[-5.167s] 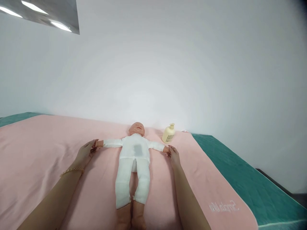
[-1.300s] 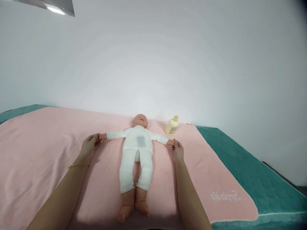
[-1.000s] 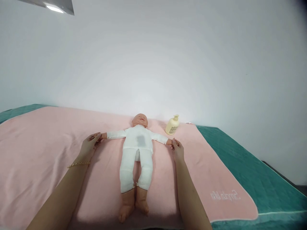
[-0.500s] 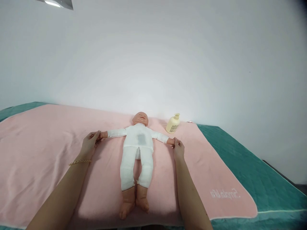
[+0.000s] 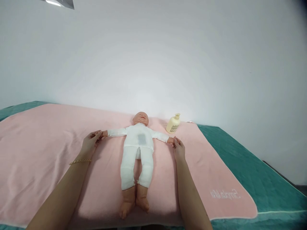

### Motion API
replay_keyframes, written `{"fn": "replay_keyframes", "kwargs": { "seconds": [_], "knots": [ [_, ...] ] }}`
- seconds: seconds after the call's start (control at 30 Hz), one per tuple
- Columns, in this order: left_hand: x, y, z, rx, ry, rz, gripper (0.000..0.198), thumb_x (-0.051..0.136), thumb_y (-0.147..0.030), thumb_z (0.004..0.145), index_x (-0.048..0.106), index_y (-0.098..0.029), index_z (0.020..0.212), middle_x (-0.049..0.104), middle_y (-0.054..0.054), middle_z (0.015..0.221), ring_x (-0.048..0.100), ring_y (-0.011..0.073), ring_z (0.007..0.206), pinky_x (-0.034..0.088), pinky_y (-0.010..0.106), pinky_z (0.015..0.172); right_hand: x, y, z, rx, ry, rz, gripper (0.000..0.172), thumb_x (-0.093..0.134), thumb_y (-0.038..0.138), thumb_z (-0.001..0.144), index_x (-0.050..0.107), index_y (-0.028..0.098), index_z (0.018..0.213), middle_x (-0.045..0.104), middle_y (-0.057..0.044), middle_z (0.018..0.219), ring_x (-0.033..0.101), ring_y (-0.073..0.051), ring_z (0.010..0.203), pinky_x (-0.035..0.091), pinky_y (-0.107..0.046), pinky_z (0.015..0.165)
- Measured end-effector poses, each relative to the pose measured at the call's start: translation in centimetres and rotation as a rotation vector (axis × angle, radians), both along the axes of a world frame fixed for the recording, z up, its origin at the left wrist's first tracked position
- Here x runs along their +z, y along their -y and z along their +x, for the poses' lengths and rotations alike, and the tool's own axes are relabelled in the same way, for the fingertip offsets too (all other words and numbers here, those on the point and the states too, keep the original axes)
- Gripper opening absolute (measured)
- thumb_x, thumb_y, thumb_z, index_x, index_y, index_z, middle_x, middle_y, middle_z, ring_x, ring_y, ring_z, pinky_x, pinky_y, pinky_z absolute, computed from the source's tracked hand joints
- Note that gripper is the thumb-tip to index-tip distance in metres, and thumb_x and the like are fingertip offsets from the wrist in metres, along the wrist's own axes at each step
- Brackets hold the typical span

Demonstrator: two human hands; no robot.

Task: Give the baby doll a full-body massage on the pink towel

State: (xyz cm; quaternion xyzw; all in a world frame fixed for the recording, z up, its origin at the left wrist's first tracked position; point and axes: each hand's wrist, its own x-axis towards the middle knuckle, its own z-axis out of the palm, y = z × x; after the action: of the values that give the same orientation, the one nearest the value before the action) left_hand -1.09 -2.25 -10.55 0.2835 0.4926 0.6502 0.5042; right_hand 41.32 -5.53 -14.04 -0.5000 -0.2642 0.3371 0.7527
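My left hand point(image 5: 89, 143), gold chain bracelet point(image 5: 80, 161) at the wrist, pinches one hand of the bald plastic baby doll in white cloth clothes point(image 5: 137, 134). The doll lies face up on the pink fleece blanket point(image 5: 43, 137); its feet, cut off five seconds ago, now show whole. Beyond stands a pale yellow pump bottle point(image 5: 173, 124), dark print too small to read. My right hand point(image 5: 179, 149) has its fingers pinched, as before, on the doll's other hand. Farther right, the white lettering point(image 5: 225, 194) is unclear, over the green quilted cover point(image 5: 240, 159).

One head-worn view looks forward and down from close by the foot end of the doll point(image 5: 138, 141) towards the wall point(image 5: 153, 57)
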Motion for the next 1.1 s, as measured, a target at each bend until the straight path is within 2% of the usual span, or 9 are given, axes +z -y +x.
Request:
{"fn": "replay_keyframes", "kwargs": {
  "seconds": [0.23,0.47,0.67,0.87,1.1],
  "knots": [
    [-0.18,-0.32,0.00,0.008,-0.011,0.048,0.012,0.074,-0.011,0.071,0.066,-0.014,0.080,0.065,0.002,0.071,0.061,0.0111,0.062,0.054,0.018,0.057,0.26,0.30,-0.12,0.022,0.007,-0.031,0.043,0.087,0.044,0.057,0.067,0.017,0.084,0.063,0.000,0.078,0.052,-0.009,0.056,0.046,-0.023,0.050],
    [-0.11,-0.33,0.12,0.027,-0.022,0.028,0.005,0.070,-0.014,0.077,0.065,-0.013,0.076,0.066,0.003,0.072,0.061,0.0110,0.061,0.054,0.020,0.058,0.49,0.43,-0.41,-0.017,0.055,-0.070,0.044,0.085,0.047,0.058,0.063,0.016,0.080,0.064,0.000,0.072,0.051,-0.009,0.053,0.041,-0.023,0.048],
    [0.27,-0.19,0.29,0.050,0.016,0.008,0.010,0.066,-0.017,0.081,0.062,-0.014,0.072,0.064,0.003,0.070,0.061,0.0119,0.063,0.056,0.021,0.061,0.26,0.26,-0.34,-0.059,0.074,-0.069,0.045,0.081,0.054,0.061,0.065,0.016,0.079,0.064,0.000,0.070,0.051,-0.010,0.052,0.042,-0.025,0.049],
    [-0.02,-0.35,0.11,0.055,0.020,0.009,0.007,0.062,-0.016,0.085,0.066,-0.011,0.081,0.065,0.004,0.075,0.062,0.0103,0.064,0.055,0.020,0.064,-0.31,-0.10,0.10,-0.077,0.005,-0.046,0.042,0.081,0.051,0.063,0.065,0.016,0.081,0.063,0.001,0.068,0.051,-0.009,0.053,0.044,-0.023,0.050],
    [-0.34,-0.53,0.01,0.036,0.058,0.026,0.010,0.062,-0.012,0.085,0.069,-0.009,0.091,0.068,0.006,0.079,0.064,0.0101,0.067,0.055,0.019,0.066,-0.36,-0.23,0.12,-0.040,-0.073,0.016,0.040,0.085,0.042,0.059,0.068,0.016,0.086,0.065,-0.002,0.082,0.055,-0.009,0.062,0.046,-0.020,0.049]
  ]
}}
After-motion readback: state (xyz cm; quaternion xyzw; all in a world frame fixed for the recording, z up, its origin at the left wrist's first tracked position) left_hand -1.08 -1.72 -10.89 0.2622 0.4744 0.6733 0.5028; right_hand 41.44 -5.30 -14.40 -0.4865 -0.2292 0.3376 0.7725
